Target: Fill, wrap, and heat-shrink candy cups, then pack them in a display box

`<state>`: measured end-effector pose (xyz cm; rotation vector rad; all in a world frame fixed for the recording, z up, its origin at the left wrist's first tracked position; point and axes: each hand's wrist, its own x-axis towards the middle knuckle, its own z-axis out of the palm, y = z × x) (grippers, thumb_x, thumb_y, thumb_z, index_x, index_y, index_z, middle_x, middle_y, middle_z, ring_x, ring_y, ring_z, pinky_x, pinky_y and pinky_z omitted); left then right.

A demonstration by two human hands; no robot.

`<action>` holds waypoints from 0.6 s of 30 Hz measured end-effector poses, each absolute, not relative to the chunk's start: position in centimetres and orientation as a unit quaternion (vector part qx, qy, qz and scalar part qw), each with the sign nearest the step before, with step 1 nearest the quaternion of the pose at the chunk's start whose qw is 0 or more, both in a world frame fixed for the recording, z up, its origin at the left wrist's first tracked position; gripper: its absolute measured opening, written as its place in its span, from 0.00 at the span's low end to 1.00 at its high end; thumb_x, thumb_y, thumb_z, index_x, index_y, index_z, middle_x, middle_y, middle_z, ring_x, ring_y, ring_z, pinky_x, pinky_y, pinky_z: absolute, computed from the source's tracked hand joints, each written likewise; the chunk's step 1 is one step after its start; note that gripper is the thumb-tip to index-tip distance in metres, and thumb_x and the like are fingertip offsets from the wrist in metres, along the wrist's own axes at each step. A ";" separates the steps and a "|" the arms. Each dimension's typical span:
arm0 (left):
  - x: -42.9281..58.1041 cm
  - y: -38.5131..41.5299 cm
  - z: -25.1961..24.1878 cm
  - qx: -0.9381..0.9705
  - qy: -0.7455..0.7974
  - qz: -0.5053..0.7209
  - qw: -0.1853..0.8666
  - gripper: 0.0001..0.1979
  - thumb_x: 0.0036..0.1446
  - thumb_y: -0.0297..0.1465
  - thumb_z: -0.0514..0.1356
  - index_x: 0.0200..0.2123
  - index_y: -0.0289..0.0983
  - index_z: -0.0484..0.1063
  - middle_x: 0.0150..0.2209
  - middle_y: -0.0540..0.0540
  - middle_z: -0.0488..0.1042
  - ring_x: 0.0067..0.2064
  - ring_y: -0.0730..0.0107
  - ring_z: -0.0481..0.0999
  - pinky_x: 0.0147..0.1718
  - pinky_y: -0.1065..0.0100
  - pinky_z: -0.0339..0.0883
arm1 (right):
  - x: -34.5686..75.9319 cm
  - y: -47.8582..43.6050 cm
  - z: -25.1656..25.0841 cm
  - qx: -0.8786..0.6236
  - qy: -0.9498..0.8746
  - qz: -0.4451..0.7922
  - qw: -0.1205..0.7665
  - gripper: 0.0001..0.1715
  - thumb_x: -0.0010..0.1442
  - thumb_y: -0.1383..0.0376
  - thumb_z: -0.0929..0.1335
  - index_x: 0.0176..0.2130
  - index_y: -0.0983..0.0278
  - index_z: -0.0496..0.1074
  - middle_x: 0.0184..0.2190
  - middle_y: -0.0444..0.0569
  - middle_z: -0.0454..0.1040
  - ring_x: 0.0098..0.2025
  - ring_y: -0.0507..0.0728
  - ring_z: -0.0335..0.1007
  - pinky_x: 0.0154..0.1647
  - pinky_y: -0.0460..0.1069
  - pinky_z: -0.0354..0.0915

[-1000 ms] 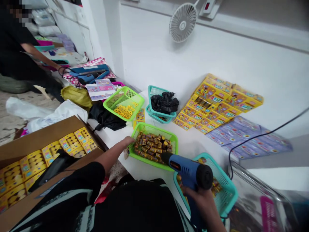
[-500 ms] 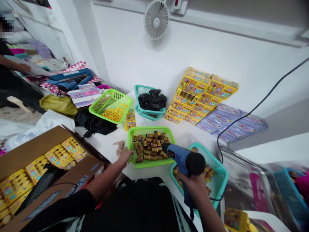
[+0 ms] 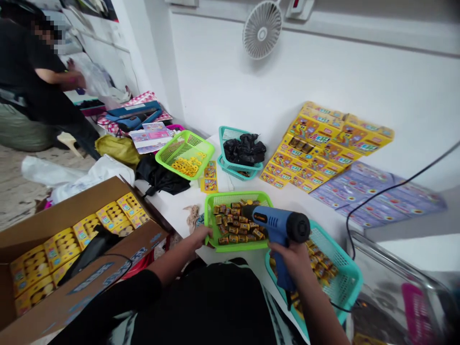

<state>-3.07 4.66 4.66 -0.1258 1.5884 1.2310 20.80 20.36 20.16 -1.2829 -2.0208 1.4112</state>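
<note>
Head view: the left hand (image 3: 197, 242) lies against the rim of a green basket (image 3: 237, 195), its fingers (image 3: 206, 231) steadying it on the white surface (image 3: 172, 206) — gripping or only resting, I cannot tell. The right hand (image 3: 289, 256) closes firmly around a blue heat gun (image 3: 275, 225), nozzle held low over small wrapped packs (image 3: 233, 223) in the basket — a teal basket (image 3: 347, 273) sits just beside.

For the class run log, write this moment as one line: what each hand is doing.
left hand: on rim of green plastic basket | right hand: grips blue heat gun | gun nozzle: above small wrapped items
</note>
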 end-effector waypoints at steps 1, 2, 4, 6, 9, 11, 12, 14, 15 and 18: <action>-3.2 4.4 4.9 -0.046 0.657 0.528 0.536 0.20 0.33 0.19 0.59 0.36 0.31 0.73 0.27 0.39 0.78 0.26 0.54 0.78 0.24 0.58 0.74 | 21.3 20.5 20.4 -0.463 -0.707 0.499 0.192 0.12 0.40 0.57 0.73 0.24 0.62 0.72 0.16 0.45 0.72 0.22 0.59 0.69 0.25 0.52 0.67; -3.4 4.0 5.2 -0.038 0.647 0.540 0.536 0.21 0.32 0.17 0.58 0.35 0.31 0.74 0.27 0.39 0.78 0.26 0.55 0.78 0.24 0.59 0.74 | 21.9 20.6 20.7 -0.469 -0.702 0.492 0.213 0.13 0.39 0.58 0.74 0.25 0.62 0.73 0.17 0.46 0.74 0.23 0.60 0.70 0.27 0.52 0.68; -4.2 2.4 5.7 -0.029 0.635 0.563 0.528 0.21 0.29 0.17 0.56 0.33 0.30 0.75 0.27 0.40 0.78 0.28 0.56 0.78 0.24 0.63 0.73 | 23.4 20.8 21.4 -0.474 -0.676 0.509 0.244 0.17 0.37 0.58 0.76 0.29 0.63 0.75 0.21 0.47 0.77 0.28 0.62 0.74 0.32 0.54 0.71; -5.1 0.7 5.9 -0.029 0.627 0.582 0.518 0.21 0.28 0.17 0.56 0.32 0.30 0.75 0.28 0.41 0.79 0.29 0.57 0.78 0.23 0.66 0.72 | 24.9 20.9 22.4 -0.483 -0.626 0.555 0.259 0.22 0.37 0.57 0.77 0.34 0.64 0.77 0.27 0.49 0.80 0.32 0.64 0.76 0.36 0.56 0.73; -6.0 -0.5 5.5 -0.043 0.611 0.591 0.525 0.24 0.27 0.18 0.55 0.34 0.30 0.76 0.29 0.39 0.79 0.33 0.54 0.79 0.24 0.66 0.72 | 26.7 20.8 23.7 -0.518 -0.560 0.593 0.259 0.33 0.34 0.56 0.79 0.41 0.64 0.77 0.33 0.51 0.81 0.36 0.68 0.77 0.39 0.58 0.74; -5.8 0.1 5.0 -0.049 0.599 0.594 0.535 0.25 0.27 0.19 0.56 0.36 0.29 0.76 0.30 0.38 0.80 0.35 0.52 0.80 0.26 0.64 0.73 | 27.1 20.8 24.2 -0.526 -0.555 0.587 0.267 0.38 0.33 0.57 0.79 0.45 0.64 0.76 0.35 0.51 0.81 0.39 0.69 0.78 0.43 0.59 0.73; -5.5 0.7 4.8 -0.050 0.594 0.599 0.536 0.26 0.27 0.19 0.56 0.37 0.29 0.76 0.30 0.38 0.80 0.35 0.51 0.80 0.27 0.63 0.74 | 27.2 20.8 24.4 -0.524 -0.563 0.577 0.274 0.39 0.32 0.57 0.79 0.47 0.64 0.76 0.36 0.52 0.82 0.40 0.69 0.77 0.44 0.59 0.73; -4.8 2.0 4.4 -0.047 0.584 0.610 0.533 0.25 0.29 0.20 0.58 0.38 0.29 0.76 0.31 0.37 0.80 0.36 0.51 0.80 0.28 0.63 0.74 | 27.3 20.9 24.5 -0.515 -0.583 0.557 0.292 0.40 0.33 0.58 0.79 0.48 0.64 0.76 0.38 0.52 0.81 0.41 0.69 0.77 0.46 0.60 0.73; -4.4 2.5 4.4 -0.045 0.580 0.615 0.532 0.25 0.30 0.20 0.59 0.38 0.29 0.76 0.31 0.37 0.80 0.36 0.51 0.80 0.28 0.63 0.74 | 27.3 21.0 24.5 -0.510 -0.589 0.552 0.298 0.40 0.33 0.59 0.79 0.48 0.64 0.76 0.38 0.53 0.81 0.41 0.69 0.77 0.46 0.60 0.73; -4.0 3.0 4.6 -0.044 0.574 0.619 0.534 0.23 0.30 0.21 0.60 0.37 0.29 0.77 0.29 0.37 0.79 0.36 0.51 0.80 0.28 0.63 0.74 | 27.6 21.2 24.6 -0.503 -0.590 0.557 0.297 0.37 0.34 0.59 0.78 0.46 0.65 0.76 0.38 0.54 0.81 0.41 0.70 0.77 0.42 0.60 0.74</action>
